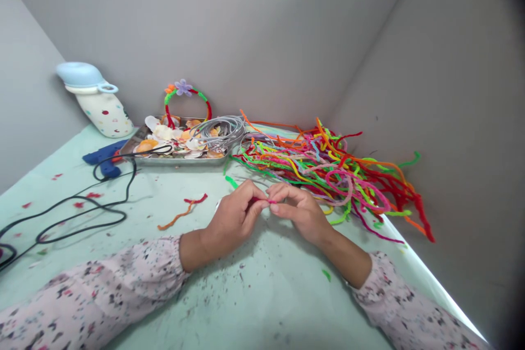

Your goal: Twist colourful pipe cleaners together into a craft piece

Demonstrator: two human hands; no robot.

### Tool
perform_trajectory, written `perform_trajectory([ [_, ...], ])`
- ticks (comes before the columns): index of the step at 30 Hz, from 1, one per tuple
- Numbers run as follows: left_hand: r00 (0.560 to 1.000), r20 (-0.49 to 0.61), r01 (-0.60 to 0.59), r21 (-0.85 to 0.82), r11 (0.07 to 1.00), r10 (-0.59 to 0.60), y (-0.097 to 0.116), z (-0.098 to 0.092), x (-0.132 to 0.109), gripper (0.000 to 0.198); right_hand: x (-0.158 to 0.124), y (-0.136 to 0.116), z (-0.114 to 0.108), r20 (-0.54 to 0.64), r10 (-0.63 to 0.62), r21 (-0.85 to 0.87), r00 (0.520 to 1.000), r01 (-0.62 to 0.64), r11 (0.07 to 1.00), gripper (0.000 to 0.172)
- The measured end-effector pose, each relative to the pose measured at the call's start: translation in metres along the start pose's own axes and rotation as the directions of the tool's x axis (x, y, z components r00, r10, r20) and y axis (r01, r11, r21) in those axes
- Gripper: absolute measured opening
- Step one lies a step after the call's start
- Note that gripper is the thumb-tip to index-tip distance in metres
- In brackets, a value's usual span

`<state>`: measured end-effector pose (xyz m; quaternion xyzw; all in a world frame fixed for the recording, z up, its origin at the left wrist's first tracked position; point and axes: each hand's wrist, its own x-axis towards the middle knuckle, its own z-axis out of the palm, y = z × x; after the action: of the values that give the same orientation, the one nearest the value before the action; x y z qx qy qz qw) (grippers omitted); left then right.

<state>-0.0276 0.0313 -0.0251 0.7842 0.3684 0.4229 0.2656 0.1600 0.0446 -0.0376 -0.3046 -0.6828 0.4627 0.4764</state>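
Note:
My left hand [233,217] and my right hand [298,209] meet at the middle of the pale green table [262,295]. Both pinch a small red and pink pipe cleaner piece [264,200] between their fingertips; most of it is hidden by the fingers. Both hands are closed in a pinch. Just behind them lies a big heap of coloured pipe cleaners [328,169]. A loose orange and red pipe cleaner [182,212] lies on the table to the left of my left hand.
A metal tray [172,159] with shells and grey wire coils [219,130] stands at the back. A pipe-cleaner hoop with a purple flower [186,95] rises behind it. A blue glue gun [102,157] with black cord [77,208] lies left, near a white spotted jug [98,101]. Grey walls enclose the corner.

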Motion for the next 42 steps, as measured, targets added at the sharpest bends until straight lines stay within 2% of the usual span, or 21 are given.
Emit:
perform_trajectory([
  [3, 0.999, 0.003, -0.038, 0.012, 0.999, 0.038, -0.001, 0.000, 0.000, 0.010, 0.001, -0.003, -0.002, 0.034, 0.055, 0.019, 0.998, -0.056, 0.998, 0.011],
  [9, 1.000, -0.025, -0.008, 0.015, 1.000, 0.008, 0.000, 0.001, 0.000, 0.010, 0.002, -0.012, -0.003, 0.028, 0.073, -0.085, 0.997, -0.070, 0.994, 0.016],
  [15, 0.999, 0.025, -0.049, 0.054, 0.997, 0.047, 0.001, 0.001, -0.001, 0.010, 0.002, -0.006, -0.005, 0.064, 0.166, -0.052, 0.984, -0.163, 0.985, 0.020],
  [17, 0.999, 0.011, -0.032, 0.050, 0.998, 0.032, 0.000, 0.001, 0.000, 0.010, 0.003, -0.011, -0.003, 0.049, 0.193, -0.117, 0.980, -0.186, 0.976, 0.020],
  [19, 1.000, -0.021, -0.001, 0.044, 0.999, 0.002, -0.002, 0.000, 0.001, 0.011, 0.007, -0.022, -0.005, 0.011, 0.164, -0.293, 0.986, -0.154, 0.943, 0.018],
  [21, 0.999, -0.032, 0.025, 0.047, 0.999, -0.024, -0.003, 0.000, 0.003, 0.011, 0.012, -0.040, -0.014, -0.011, -0.002, -0.531, 1.000, -0.004, 0.847, 0.013],
  [22, 0.999, -0.022, 0.033, 0.051, 0.998, -0.032, -0.003, 0.000, 0.003, 0.011, 0.015, -0.049, -0.022, -0.017, -0.100, -0.657, 0.995, 0.064, 0.751, 0.014],
  [24, 0.999, 0.012, 0.037, 0.062, 0.997, -0.037, -0.001, 0.000, 0.003, 0.011, 0.021, -0.064, -0.046, -0.055, -0.247, -0.860, 0.967, 0.080, 0.504, 0.024],
  [25, 0.999, 0.031, 0.034, 0.068, 0.997, -0.037, -0.001, 0.000, 0.003, 0.012, 0.024, -0.069, -0.061, -0.080, -0.279, -0.922, 0.957, 0.035, 0.387, 0.028],
  [26, 0.998, 0.047, 0.031, 0.075, 0.997, -0.035, 0.000, 0.001, 0.003, 0.012, 0.026, -0.071, -0.076, -0.112, -0.269, -0.960, 0.957, -0.034, 0.277, 0.032],
  [28, 0.997, 0.072, 0.028, 0.086, 0.996, -0.035, 0.001, 0.001, 0.002, 0.012, 0.028, -0.068, -0.103, -0.232, -0.160, -0.972, 0.960, -0.221, 0.086, 0.041],
  [31, 0.995, 0.090, 0.034, 0.090, 0.995, -0.042, 0.001, 0.001, 0.003, 0.012, 0.032, -0.054, -0.126, -0.435, 0.079, -0.896, 0.897, -0.424, -0.130, 0.050],
  [34, 0.994, 0.098, 0.041, 0.082, 0.996, -0.049, 0.000, 0.001, 0.003, 0.011, 0.039, -0.044, -0.132, -0.540, 0.250, -0.840, 0.804, -0.497, -0.219, 0.058],
  [37, 0.992, 0.111, 0.046, 0.075, 0.996, -0.054, -0.001, 0.001, 0.003, 0.010, 0.047, -0.044, -0.134, -0.597, 0.379, -0.801, 0.707, -0.549, -0.238, 0.053],
  [39, 0.992, 0.114, 0.045, 0.072, 0.996, -0.053, -0.002, 0.000, 0.003, 0.010, 0.052, -0.049, -0.137, -0.604, 0.372, -0.796, 0.705, -0.552, -0.247, 0.041],
  [42, 0.993, 0.110, 0.044, 0.077, 0.996, -0.052, -0.003, 0.000, 0.002, 0.009, 0.061, -0.061, -0.142, -0.576, 0.266, -0.816, 0.773, -0.524, -0.242, 0.028],
])
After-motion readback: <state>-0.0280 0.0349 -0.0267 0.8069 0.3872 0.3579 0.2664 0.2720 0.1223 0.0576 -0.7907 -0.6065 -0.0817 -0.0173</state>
